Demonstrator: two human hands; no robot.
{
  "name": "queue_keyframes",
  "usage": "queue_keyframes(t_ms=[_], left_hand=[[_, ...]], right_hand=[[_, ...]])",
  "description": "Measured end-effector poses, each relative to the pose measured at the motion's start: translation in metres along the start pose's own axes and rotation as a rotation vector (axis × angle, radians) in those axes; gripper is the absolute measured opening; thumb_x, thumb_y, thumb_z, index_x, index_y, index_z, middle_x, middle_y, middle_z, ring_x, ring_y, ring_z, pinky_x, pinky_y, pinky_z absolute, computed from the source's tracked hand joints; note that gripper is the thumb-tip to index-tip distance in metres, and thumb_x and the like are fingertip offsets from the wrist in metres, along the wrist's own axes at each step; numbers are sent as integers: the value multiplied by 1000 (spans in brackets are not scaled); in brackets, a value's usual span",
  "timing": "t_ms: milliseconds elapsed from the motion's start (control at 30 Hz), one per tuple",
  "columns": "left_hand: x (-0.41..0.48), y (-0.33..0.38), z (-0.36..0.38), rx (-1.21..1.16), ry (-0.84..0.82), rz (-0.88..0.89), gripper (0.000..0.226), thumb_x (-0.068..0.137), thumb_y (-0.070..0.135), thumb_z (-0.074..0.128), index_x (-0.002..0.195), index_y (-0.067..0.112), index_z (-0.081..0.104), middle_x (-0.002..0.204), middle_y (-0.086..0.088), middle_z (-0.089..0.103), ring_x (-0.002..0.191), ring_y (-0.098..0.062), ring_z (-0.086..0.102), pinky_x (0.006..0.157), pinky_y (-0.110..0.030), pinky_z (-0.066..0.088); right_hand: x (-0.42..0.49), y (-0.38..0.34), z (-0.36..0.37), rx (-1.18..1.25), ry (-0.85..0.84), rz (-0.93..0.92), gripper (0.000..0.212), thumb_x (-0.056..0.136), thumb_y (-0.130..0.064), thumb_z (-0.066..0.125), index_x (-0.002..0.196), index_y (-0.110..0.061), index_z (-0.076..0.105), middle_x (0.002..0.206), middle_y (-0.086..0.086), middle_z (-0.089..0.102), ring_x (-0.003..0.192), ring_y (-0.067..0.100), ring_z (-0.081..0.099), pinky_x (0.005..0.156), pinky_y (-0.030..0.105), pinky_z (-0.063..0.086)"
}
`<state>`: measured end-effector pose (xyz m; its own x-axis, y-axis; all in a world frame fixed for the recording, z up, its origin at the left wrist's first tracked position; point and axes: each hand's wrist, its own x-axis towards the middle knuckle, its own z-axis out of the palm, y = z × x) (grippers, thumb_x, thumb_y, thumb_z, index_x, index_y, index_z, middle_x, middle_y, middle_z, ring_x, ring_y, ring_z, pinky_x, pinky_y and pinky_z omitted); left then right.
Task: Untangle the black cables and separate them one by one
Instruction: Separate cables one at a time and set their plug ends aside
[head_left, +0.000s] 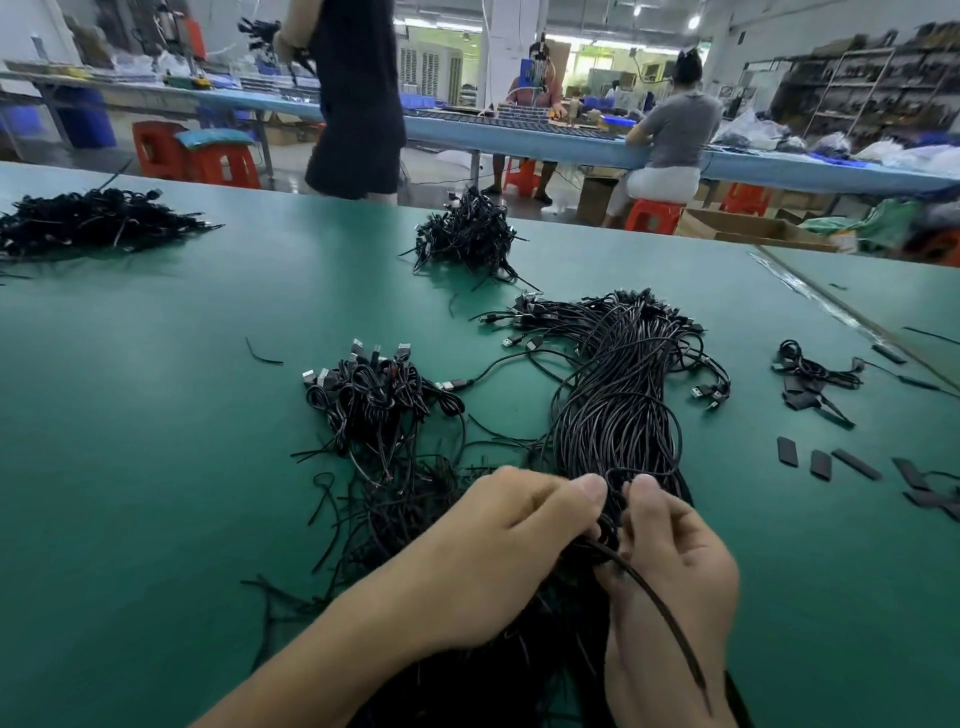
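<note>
Together, the left hand (493, 551) and right hand (675, 561) pinch the black cables (618, 415) lying between them.

On the table (156, 415) the long cable bundle (618, 405) runs from the near edge to the middle, a coiled cable pile (374, 400) left of it, a cable heap (467, 234) at the far edge, flat sleeve pieces (821, 464) toward the right edge.
</note>
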<state>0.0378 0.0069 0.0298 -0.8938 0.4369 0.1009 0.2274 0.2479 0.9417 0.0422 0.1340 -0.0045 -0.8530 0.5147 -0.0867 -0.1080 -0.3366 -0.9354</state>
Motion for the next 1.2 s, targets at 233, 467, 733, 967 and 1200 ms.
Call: queue_keyframes(t_ms=[233,467,733,967,1200], left_hand=[[8,-13,-5,32,243,56,42,86,68,38,103,39,63,57,23,54,52,4,46,56,-15,37],[11,-13,-8,-2,405,-20,76,87,75,31,67,9,62,65,-19,63,56,-36,53,61,-52,48],[11,-14,-10,-217,373,-135,69,99,57,36,80,-2,68,51,3,57,43,-9,48,48,-18,39],[12,-13,-8,-198,334,-164,67,98,55,36,93,0,73,43,13,50,36,-1,38,41,-11,32],[11,-16,-13,48,293,-129,59,100,52,40,55,14,36,49,4,32,47,-15,26,52,-33,26]], right_hand=[[-21,8,9,-447,-131,-491,21,90,-27,63,70,-34,62,68,-11,67,63,-1,62,56,8,43],[-32,8,12,-633,-280,-808,8,93,-23,58,86,-26,62,90,-17,58,88,-6,57,72,1,38],[-32,5,12,-767,-259,-859,18,79,-26,71,96,-21,72,92,-17,59,79,0,58,72,2,40],[-25,7,6,-725,-278,-858,10,87,-9,73,88,-19,75,84,-11,62,75,-2,58,69,1,38],[-29,3,7,-817,-306,-1091,22,96,-23,52,86,-14,69,88,-5,58,75,6,56,65,10,43]])
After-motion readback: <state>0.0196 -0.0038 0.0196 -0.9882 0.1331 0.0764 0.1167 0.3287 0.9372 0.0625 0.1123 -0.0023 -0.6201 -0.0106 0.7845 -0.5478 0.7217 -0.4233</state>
